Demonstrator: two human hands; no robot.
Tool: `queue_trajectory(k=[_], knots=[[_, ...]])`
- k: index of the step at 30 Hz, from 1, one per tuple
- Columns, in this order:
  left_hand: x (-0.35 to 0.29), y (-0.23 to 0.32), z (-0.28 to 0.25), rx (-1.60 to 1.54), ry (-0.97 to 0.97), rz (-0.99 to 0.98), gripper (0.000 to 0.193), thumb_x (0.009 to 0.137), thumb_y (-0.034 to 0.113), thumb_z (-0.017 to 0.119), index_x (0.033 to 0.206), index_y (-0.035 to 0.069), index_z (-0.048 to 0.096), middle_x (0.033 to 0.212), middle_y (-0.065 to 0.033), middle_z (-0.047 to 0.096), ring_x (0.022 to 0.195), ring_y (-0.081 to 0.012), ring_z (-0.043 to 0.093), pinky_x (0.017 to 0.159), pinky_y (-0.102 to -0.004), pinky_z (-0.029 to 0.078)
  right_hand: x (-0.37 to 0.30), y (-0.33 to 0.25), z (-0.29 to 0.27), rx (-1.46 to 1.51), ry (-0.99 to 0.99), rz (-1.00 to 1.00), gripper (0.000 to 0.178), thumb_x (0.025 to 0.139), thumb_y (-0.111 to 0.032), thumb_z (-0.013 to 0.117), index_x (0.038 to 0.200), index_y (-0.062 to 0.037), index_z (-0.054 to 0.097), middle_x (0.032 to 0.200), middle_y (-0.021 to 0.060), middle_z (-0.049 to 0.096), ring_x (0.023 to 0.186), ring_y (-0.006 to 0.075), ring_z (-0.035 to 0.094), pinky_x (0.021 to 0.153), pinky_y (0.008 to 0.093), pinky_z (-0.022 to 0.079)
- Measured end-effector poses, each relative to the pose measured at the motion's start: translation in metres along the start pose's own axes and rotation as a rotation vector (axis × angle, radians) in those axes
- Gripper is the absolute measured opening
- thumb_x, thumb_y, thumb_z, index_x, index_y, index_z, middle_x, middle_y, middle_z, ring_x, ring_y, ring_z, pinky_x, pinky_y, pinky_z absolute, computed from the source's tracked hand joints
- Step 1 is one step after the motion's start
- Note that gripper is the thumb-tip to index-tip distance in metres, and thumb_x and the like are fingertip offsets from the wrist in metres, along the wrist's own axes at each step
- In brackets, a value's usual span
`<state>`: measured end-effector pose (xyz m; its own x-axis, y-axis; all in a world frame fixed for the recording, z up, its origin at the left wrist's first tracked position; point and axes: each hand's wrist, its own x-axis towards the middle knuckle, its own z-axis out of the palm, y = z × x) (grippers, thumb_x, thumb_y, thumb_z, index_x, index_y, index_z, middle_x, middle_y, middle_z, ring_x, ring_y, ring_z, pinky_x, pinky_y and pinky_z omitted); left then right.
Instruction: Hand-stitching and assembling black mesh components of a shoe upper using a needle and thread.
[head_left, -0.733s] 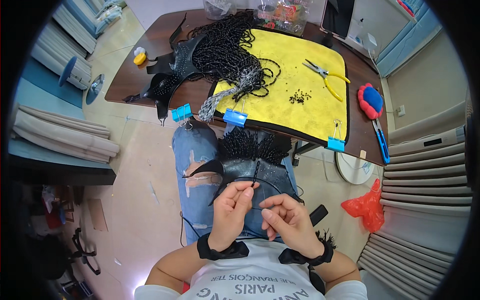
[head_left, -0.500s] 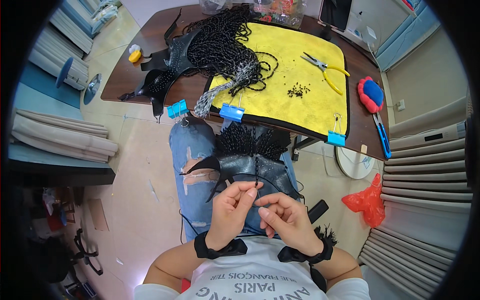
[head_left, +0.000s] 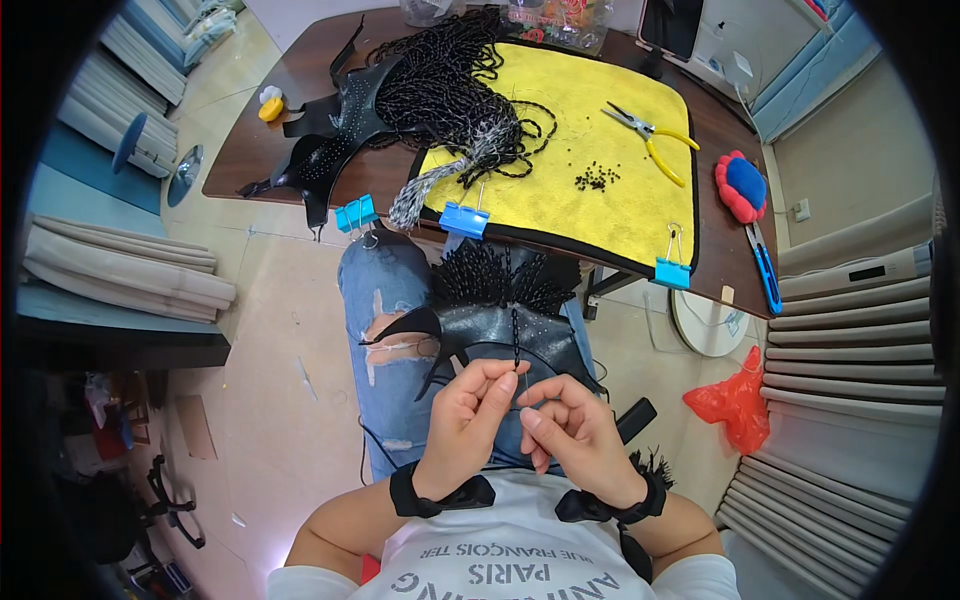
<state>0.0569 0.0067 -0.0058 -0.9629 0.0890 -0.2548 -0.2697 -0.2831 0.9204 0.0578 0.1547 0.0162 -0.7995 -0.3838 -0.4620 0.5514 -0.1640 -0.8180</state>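
Across my lap lies a black leather-like piece point(head_left: 475, 332) dotted with small studs, with a dense fringe of black beaded strands point(head_left: 478, 275) along its far edge. One black beaded strand point(head_left: 516, 338) runs from it toward me. My left hand point(head_left: 466, 412) pinches the near end of that strand between thumb and forefinger. Just to the right, my right hand point(head_left: 575, 435) has its thumb and forefinger close together. A fine thread point(head_left: 526, 382) shows between the two hands and seems to lead into the right fingers; whether a needle is there is too small to tell.
On the brown table, a yellow mat point(head_left: 600, 90) carries loose black beads point(head_left: 597, 177), yellow-handled pliers point(head_left: 652, 140) and part of a larger beaded leather piece point(head_left: 440, 90). Blue binder clips point(head_left: 464, 221) grip its edge. A pincushion point(head_left: 741, 187) and blue cutter point(head_left: 764, 272) lie right.
My right hand has shifted slightly, its fingertips now a little nearer me. The left hand has edged slightly right, still pinching the beaded strand. The table things have not moved.
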Motion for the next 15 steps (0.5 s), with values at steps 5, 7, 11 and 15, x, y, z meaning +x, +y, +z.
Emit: queue_trajectory(k=[5,7,11,15], knots=[[-0.0009,-0.0036,-0.0030,0.018,-0.015,-0.029,0.020,0.093,0.010,0.048,0.107,-0.003,0.052,0.105,-0.0082,0.061,0.085,-0.0055,0.056,0.074,-0.0193,0.044,-0.0014,-0.0012,-0.0004,-0.026,-0.023,0.003,0.017,0.090,-0.010,0.053,0.104,-0.0016,0.050,0.067,0.0031,0.058,0.052,0.0055,0.051,0.047,0.0177,0.042],[-0.0006,-0.0046,-0.0027,0.017,-0.016,-0.024,0.020,0.093,0.010,0.048,0.107,-0.003,0.052,0.105,-0.0083,0.061,0.084,-0.0056,0.056,0.073,-0.0192,0.045,-0.0004,-0.0008,-0.0002,-0.020,-0.028,0.008,0.017,0.090,-0.010,0.053,0.104,-0.0017,0.050,0.067,0.0030,0.058,0.052,0.0055,0.051,0.047,0.0177,0.041],[-0.0003,-0.0067,-0.0028,0.021,-0.020,-0.007,0.020,0.093,0.011,0.048,0.107,-0.003,0.052,0.104,-0.0077,0.060,0.084,-0.0062,0.057,0.072,-0.0191,0.045,-0.0001,0.0002,-0.0007,-0.017,-0.032,0.009,0.017,0.090,-0.010,0.053,0.104,-0.0018,0.050,0.067,0.0031,0.058,0.052,0.0055,0.051,0.047,0.0178,0.041],[-0.0005,-0.0066,-0.0033,0.039,-0.029,-0.001,0.020,0.094,0.013,0.048,0.108,-0.001,0.051,0.105,-0.0064,0.058,0.085,-0.0069,0.057,0.072,-0.0192,0.047,-0.0006,0.0001,-0.0010,-0.002,-0.032,0.015,0.017,0.091,-0.010,0.052,0.105,-0.0020,0.049,0.067,0.0032,0.058,0.052,0.0057,0.051,0.047,0.0180,0.041]])
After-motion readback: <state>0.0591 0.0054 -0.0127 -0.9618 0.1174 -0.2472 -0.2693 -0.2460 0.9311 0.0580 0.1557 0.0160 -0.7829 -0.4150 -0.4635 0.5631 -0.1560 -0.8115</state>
